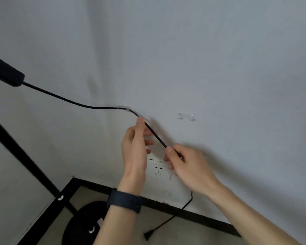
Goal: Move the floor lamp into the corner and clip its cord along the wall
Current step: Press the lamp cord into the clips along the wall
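The black floor lamp stands in the corner at the left, its pole [25, 156] slanting down to a round base [81, 221] on the floor. Its black cord [69, 100] runs from the lamp's inline block [5, 71] to a clear clip [123, 107] on the wall and sits in it. Past the clip, my left hand [136, 147] pinches the cord with its fingertips. My right hand [185, 165] grips the cord lower down. From there the cord drops to the plug [147, 235] lying on the floor. A second clear clip [185, 116] on the wall holds nothing.
A white wall socket [157, 169] sits below my hands, partly hidden by them. A black skirting strip [184, 213] runs along the foot of the wall. A dark watch band is on my left wrist.
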Motion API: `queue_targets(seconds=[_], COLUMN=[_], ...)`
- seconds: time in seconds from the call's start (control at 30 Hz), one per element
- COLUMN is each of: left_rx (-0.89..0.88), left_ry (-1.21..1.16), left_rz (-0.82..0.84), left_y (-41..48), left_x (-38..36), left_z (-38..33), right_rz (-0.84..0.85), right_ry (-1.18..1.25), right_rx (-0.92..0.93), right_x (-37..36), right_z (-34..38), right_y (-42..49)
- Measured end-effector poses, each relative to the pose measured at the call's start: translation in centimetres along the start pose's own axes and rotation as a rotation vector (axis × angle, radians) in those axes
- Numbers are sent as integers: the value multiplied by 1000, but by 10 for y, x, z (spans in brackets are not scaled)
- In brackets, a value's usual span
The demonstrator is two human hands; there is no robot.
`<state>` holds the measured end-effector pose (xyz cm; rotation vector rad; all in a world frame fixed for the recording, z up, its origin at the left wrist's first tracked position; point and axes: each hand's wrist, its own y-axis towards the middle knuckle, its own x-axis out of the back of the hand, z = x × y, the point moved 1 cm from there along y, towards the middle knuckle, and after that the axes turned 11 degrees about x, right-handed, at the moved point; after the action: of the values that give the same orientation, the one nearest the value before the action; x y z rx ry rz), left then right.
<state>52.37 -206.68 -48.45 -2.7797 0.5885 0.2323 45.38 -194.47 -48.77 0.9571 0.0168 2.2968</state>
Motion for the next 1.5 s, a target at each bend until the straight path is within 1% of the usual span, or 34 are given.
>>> queue_targets(seconds=[0.1,0.17,0.23,0.27,0.4,0.47,0.57,0.67,0.83,0.93,1.03,1.13,1.37,1.43,1.5], left_rx=[-38,-82,-85,-78,-40,-20,-47,-59,-18,19,61,33,12,1,-11], left_ry=[99,106,53,14,-134,-197,-246,-277,-295,-277,-182,-90,-75,-71,-86], left_rz=[85,77,44,27,-9,-20,-80,-134,-175,-172,-74,10,23,14,3], left_y=[-12,-15,-16,-15,-13,-15,-16,-13,-11,-15,-22,-30,-30,-28,-26], left_x=[-15,-24,-28,-28,-32,-37,-41,-41,-37,-41,-48,-57,-57,-54,-51], left_z=[13,15,14,14,14,13,10,3,1,0,-1,2,2,-2,-7], right_rz=[-38,-71,-75,-46,174,182,16,-116,-252,-387,-394,-422,-567,-564,-522], right_ry=[-2,-2,5,28,135,153,199,91,-182,-205,-218,-217,-217,-157,-38], right_rx=[-6,0,1,-8,-103,-91,22,125,171,215,225,249,390,352,246], right_x=[14,24,35,41,71,88,103,105,104,101,98,94,84,83,85], right_z=[1,2,1,0,-9,-11,-8,-6,-2,3,6,6,11,12,8], right_y=[4,7,9,10,4,0,-4,-5,-8,-6,-3,1,3,4,6])
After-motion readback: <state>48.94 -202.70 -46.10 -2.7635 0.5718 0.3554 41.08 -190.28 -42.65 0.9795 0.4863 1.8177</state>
